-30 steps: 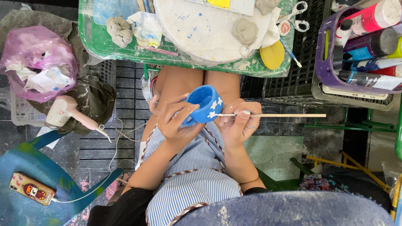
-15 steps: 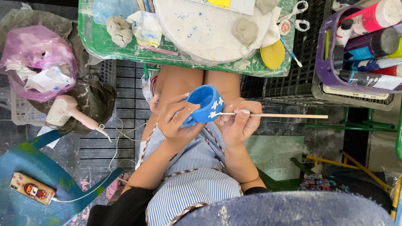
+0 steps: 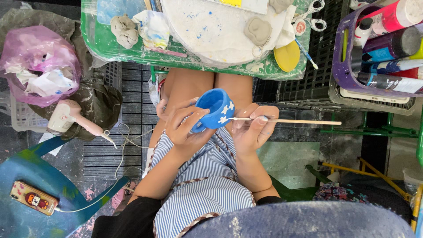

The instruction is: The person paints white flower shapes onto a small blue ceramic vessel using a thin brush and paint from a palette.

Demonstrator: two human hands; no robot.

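My left hand (image 3: 185, 128) grips a small blue clay cup (image 3: 217, 107) with white flower marks, tilted with its mouth toward the table. My right hand (image 3: 254, 128) pinches a thin wooden paintbrush (image 3: 291, 120), its tip touching the cup's side by the white flowers. Both hands hover over my lap, above a blue-and-white striped apron (image 3: 207, 185).
A green table (image 3: 132, 50) ahead holds a white round board (image 3: 216, 31), grey clay lumps (image 3: 124, 30), scissors (image 3: 308, 15) and a yellow lid (image 3: 287, 56). A purple basket (image 3: 348, 75) of paint bottles stands right. Left lie a pink bag (image 3: 39, 66), a hair dryer (image 3: 70, 117) and a phone (image 3: 34, 198) on a blue chair (image 3: 26, 176).
The brush tip has shifted slightly along the cup's side; both hands stay in nearly the same place.
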